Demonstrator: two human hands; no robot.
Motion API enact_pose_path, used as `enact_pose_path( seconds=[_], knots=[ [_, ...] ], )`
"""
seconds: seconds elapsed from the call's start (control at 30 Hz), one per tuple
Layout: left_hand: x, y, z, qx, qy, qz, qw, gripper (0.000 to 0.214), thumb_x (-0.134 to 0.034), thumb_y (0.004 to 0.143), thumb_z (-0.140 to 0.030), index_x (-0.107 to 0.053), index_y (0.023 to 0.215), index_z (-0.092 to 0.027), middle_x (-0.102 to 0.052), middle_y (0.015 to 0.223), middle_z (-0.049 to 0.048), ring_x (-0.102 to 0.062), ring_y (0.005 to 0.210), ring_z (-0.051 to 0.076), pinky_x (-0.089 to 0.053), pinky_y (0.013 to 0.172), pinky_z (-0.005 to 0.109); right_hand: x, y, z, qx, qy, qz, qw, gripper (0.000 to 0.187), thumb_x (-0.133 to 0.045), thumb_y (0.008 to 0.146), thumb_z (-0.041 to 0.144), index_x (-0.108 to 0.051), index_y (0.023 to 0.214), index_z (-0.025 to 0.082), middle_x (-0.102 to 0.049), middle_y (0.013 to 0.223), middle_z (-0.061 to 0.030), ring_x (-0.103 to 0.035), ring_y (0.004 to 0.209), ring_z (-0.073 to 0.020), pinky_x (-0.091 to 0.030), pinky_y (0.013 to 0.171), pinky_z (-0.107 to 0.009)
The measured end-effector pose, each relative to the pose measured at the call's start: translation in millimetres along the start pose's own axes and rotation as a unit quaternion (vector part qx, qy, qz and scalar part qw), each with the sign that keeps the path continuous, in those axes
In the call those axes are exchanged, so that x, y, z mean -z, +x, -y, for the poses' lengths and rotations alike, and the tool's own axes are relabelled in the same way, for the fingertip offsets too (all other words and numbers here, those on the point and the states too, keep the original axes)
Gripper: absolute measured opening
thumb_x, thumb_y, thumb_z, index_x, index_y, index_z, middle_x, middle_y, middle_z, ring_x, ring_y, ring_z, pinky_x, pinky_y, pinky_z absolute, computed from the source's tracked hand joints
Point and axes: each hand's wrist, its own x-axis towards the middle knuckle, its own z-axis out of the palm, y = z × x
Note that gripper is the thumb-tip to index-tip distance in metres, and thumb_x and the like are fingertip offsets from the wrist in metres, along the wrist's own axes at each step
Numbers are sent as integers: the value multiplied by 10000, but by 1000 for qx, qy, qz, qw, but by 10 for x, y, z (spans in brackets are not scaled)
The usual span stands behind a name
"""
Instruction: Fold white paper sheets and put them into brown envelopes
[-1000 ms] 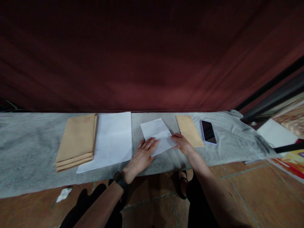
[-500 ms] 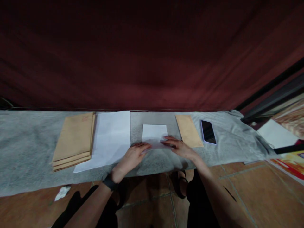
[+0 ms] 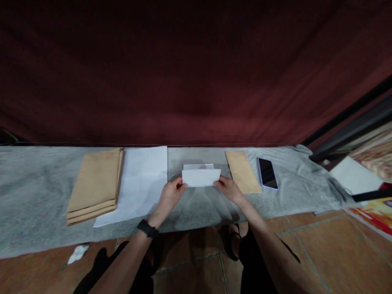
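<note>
A white sheet of paper (image 3: 200,176) lies partly folded in the middle of the grey-covered table (image 3: 36,179), its near flap raised toward the far edge. My left hand (image 3: 169,196) pinches the flap's left corner. My right hand (image 3: 228,189) pinches its right corner. Both hands are closed on the paper. A black band sits on my left wrist.
A stack of brown envelopes (image 3: 93,183) and a pile of white sheets (image 3: 142,177) lie to the left. A single brown envelope (image 3: 242,171) and a dark phone (image 3: 267,172) lie to the right. A dark red curtain hangs behind. A crumpled scrap (image 3: 78,253) is on the tiled floor.
The tilted paper was squared up, and both hands lifted its near edge and folded it over toward the far edge. The hands went from flat on the sheet to pinching its corners.
</note>
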Motion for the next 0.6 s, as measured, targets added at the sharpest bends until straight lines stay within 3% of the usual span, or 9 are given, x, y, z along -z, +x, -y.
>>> enact_pose_path(
  seconds=[0.1, 0.23, 0.37, 0.47, 0.53, 0.6],
  knots=[
    [-27, 7, -23, 4, -2, -11, 1000, 193, -596, 824, -334, -613, 686, -200, -570, 607, -43, -510, 592, 122, -388, 591, 231, -8, 29, 10, -8, -6, -6, 1000, 224, -544, 923, 306, -738, 865, 210, -716, 737, -8, -646, 692, -182, -474, 659, -276],
    [-20, 32, -9, 17, -47, 22, 999, 189, -596, 819, -342, -678, 751, -186, -666, 688, -7, -599, 677, 156, -454, 650, 256, 20, 18, -29, -2, 56, 24, 998, 228, -570, 914, 318, -763, 945, 201, -752, 823, -21, -674, 771, -203, -526, 730, -312],
    [69, 31, 41, 23, -103, 122, 987, 224, -647, 775, -363, -755, 831, -175, -766, 836, 41, -686, 787, 208, -541, 751, 316, 141, -52, -59, -2, 124, 107, 987, 245, -644, 875, 333, -796, 993, 181, -783, 973, -65, -715, 926, -247, -569, 861, -373],
    [165, -12, 52, -6, -124, 229, 965, 219, -687, 725, -308, -800, 871, -192, -775, 1138, 88, -704, 1027, 246, -541, 925, 356, 232, -96, -50, 61, 129, 161, 977, 231, -659, 829, 252, -811, 999, 214, -752, 1190, -74, -672, 1156, -244, -508, 1061, -401],
    [213, -43, 43, -25, -113, 259, 959, 209, -697, 706, -278, -813, 866, -208, -730, 1279, 93, -674, 1138, 254, -510, 997, 358, 253, -113, -41, 97, 120, 182, 971, 261, -627, 831, 210, -814, 1011, 239, -714, 1285, -62, -630, 1238, -231, -463, 1125, -406],
    [230, -56, 33, -19, -112, 260, 959, 215, -693, 729, -311, -811, 874, -205, -737, 1258, 95, -676, 1118, 255, -515, 977, 355, 235, -118, -37, 98, 101, 160, 977, 239, -622, 850, 221, -813, 993, 245, -730, 1241, -51, -648, 1193, -228, -494, 1081, -392]
  ],
)
